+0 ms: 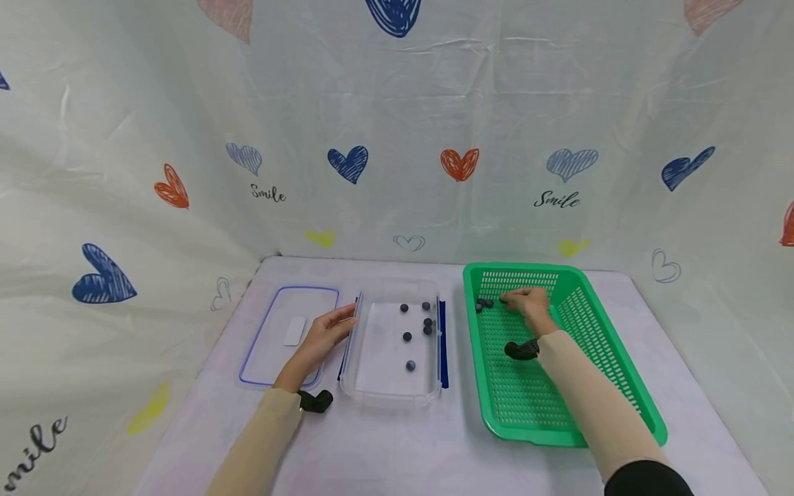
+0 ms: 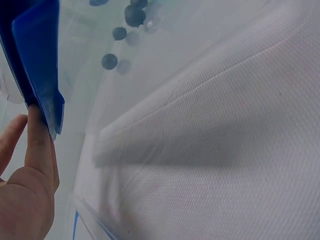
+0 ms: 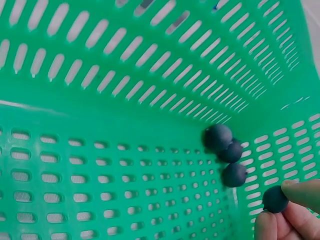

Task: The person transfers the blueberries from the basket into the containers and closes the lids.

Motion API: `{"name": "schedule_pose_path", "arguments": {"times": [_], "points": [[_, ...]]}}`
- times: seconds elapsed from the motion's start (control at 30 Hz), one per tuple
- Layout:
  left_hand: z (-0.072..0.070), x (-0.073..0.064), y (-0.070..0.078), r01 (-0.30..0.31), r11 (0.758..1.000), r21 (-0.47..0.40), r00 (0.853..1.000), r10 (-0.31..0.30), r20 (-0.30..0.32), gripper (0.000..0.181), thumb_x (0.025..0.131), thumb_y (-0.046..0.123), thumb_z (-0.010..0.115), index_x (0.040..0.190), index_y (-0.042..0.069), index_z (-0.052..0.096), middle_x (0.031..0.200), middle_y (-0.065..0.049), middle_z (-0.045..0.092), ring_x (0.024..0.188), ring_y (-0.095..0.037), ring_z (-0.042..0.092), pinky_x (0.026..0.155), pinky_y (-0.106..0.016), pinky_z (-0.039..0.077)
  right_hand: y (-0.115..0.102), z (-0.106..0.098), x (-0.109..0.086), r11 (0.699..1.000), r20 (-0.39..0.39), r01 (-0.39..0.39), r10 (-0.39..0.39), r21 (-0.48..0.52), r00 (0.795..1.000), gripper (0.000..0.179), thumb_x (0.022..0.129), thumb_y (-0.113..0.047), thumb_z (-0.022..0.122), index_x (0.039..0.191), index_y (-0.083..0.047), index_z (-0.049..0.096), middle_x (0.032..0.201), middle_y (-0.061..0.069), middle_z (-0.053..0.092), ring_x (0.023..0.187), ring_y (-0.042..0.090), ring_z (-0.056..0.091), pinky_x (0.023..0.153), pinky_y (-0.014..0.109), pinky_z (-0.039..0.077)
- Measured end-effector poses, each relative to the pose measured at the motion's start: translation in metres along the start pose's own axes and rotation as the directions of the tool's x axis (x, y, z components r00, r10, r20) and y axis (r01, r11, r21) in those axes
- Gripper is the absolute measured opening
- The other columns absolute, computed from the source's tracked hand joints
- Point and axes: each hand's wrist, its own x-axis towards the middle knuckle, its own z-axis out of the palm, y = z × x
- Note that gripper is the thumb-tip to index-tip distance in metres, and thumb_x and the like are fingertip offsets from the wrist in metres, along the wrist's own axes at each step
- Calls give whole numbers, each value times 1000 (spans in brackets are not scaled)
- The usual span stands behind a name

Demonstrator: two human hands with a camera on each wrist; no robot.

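Note:
In the head view my right hand (image 1: 532, 306) reaches into the far left corner of a green slotted basket (image 1: 476, 372). Its thumb and fingers pinch a blueberry (image 3: 275, 199), clear in the right wrist view. Just beyond, a few more blueberries (image 3: 234, 175) cluster in that corner. A clear plastic container (image 1: 391, 397) stands left of the basket, with several blueberries (image 1: 406, 337) scattered over its bottom. With fingers extended, my left hand (image 1: 319, 343) touches the container's left side, at the blue latch flap (image 2: 40, 60).
A clear lid (image 1: 273, 355) with a blue seal lies left of the container, partly under my left hand and wrist. Another blue latch (image 1: 443, 344) hangs along the container's right side. Behind the table (image 1: 397, 455) hangs a heart-printed curtain (image 1: 509, 227).

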Motion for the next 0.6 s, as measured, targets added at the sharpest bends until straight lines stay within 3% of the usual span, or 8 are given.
{"name": "schedule_pose_path", "arguments": {"times": [0.1, 0.27, 0.43, 0.6], "points": [[-1, 1, 0, -1, 1000, 6, 1000, 1, -2, 58, 100, 21, 64, 149, 0, 42, 151, -20, 42, 136, -30, 43, 109, -32, 41, -3, -2, -2, 1000, 24, -2, 2, -24, 1000, 27, 95, -12, 69, 114, 7, 69, 119, 23, 64, 98, 32, 68, 104, 54, 46], [-1, 1, 0, -5, 1000, 9, 1000, 5, 0, 58, 100, 20, 63, 150, -1, 41, 152, -20, 41, 137, -30, 42, 110, -32, 40, -7, -6, -4, 1000, 66, 2, -1, -18, 998, 34, 95, -17, 70, 119, 7, 66, 121, 20, 63, 110, 38, 64, 107, 54, 42], [0, 1, 0, -5, 1000, -6, 1000, 5, 10, 57, 101, 19, 62, 150, -1, 40, 153, -21, 39, 138, -31, 40, 109, -31, 40, -12, -10, -9, 1000, 113, 11, -11, 8, 994, 34, 96, -16, 69, 121, 6, 66, 119, 17, 65, 114, 38, 62, 107, 53, 42], [0, 0, 1, -1, 1000, -16, 1000, 1, 14, 57, 101, 17, 62, 150, -1, 40, 153, -22, 38, 138, -31, 39, 110, -32, 39, -19, -11, -14, 999, 139, 19, -24, 37, 990, 34, 96, -14, 69, 121, 8, 64, 105, 7, 67, 108, 33, 65, 105, 51, 45]]}}
